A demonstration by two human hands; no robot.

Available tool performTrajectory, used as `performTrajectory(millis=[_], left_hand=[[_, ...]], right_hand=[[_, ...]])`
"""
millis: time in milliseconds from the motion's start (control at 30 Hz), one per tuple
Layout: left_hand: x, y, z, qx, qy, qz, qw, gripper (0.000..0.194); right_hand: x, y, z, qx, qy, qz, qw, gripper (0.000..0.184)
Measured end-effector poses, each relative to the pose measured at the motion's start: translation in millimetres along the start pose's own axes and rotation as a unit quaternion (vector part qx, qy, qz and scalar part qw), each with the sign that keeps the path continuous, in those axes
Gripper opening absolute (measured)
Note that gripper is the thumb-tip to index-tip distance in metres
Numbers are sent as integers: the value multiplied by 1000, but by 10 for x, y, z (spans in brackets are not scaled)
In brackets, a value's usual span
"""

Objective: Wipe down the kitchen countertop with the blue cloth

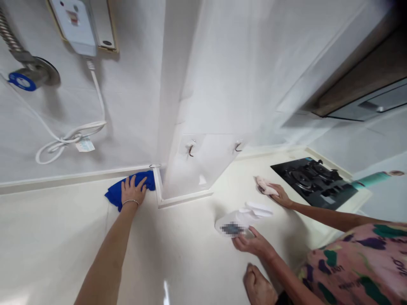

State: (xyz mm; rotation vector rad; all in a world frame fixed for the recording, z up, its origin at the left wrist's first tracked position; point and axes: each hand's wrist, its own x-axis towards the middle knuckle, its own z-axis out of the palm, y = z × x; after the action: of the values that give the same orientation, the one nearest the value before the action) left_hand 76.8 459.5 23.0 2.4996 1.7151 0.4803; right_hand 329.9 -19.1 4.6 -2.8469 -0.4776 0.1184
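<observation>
Pressing a crumpled blue microfibre cloth [119,192] onto a glossy cream countertop [63,237] against the foot of a white wall [127,106] with the open, spread fingers of the left hand [133,190], the right hand [259,288] curled shut near the lower edge of the view, gripping nothing that shows

The blue cloth [116,195] at 8 o'clock is soft fabric with a matt finish. The table [63,250] is smooth and glossy, with a bright reflection at 6 o'clock. The wall [133,110] is matt white panelling. The hose [11,36] at 10 o'clock is ribbed, shiny metal, and the housing [76,25] at 11 o'clock is smooth white plastic. The hob [284,169] at 3 o'clock is glossy black glass carrying dark metal grates [307,178]. The cabinet [359,89] at 2 o'clock shows brown wood-look facing above a metal panel.
</observation>
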Motion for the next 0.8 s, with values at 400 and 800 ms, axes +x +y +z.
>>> performTrajectory(millis=[400, 800], left_hand=[[-1917, 113, -331, 46, -40, 46, 997, 53], [-3703, 1941, -126, -75, -55, 156, 983, 64]], right_hand=[[-89, 46, -166, -32, -40, -47, 998, 28], [-116, 282, -235, -43, -74, -106, 991, 36]])
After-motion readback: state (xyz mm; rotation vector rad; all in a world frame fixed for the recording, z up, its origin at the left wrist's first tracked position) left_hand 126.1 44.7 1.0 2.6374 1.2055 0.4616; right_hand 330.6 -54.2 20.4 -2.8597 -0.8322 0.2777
